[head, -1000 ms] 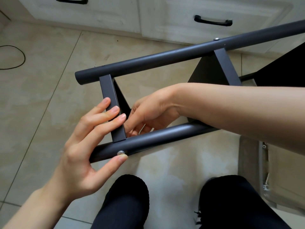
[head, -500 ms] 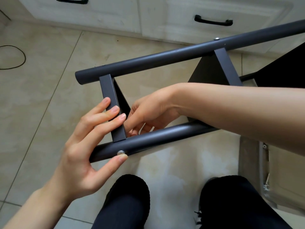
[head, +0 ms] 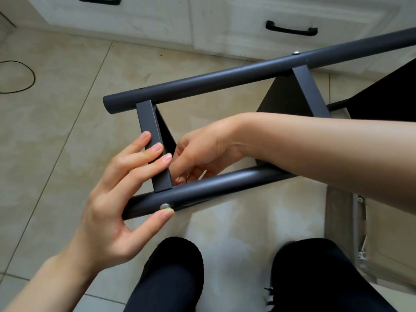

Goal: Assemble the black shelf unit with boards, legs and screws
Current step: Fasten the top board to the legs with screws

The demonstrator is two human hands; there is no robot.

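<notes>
Shelf unit (head: 225, 86), dark grey metal, partly assembled: lying tipped over the tiled floor (head: 56, 143), just short of the floor's far edge where the white drawer fronts (head: 270, 16) are standing. Two round legs showing, far leg (head: 225, 74) and near leg (head: 213, 183), running roughly parallel, joined by flat board edges.

Board edge (head: 152, 143), nearer the leg ends: spanning leg to leg, meeting the near leg just above a silver screw (head: 165, 206). Second board (head: 290, 95) sitting further along, a screw head (head: 296, 52) showing above it on the far leg.

Left hand (head: 108, 206): spread wide, straight fingers lying across the board edge, thumb tip touching the near leg right beside the silver screw; pressing, not gripping.

Right hand (head: 200, 152): reaching in between the legs behind the board edge, fingers curled at the joint; whether pinching a nut or tool there, impossible to tell.

Handling, judged: tube and folded sheet metal, stiff, probably light enough for lifting single-handed yet awkward through length. Painted finish looking smooth, likely slippery on the round legs. Best purchase appearing to be at the joints, fingers bracing on flat board faces. Screw small, likely easy to drop.

Also present: black cable (head: 18, 77) looping at the floor's left edge; black-clad knees (head: 171, 278) near the floor's front edge.
</notes>
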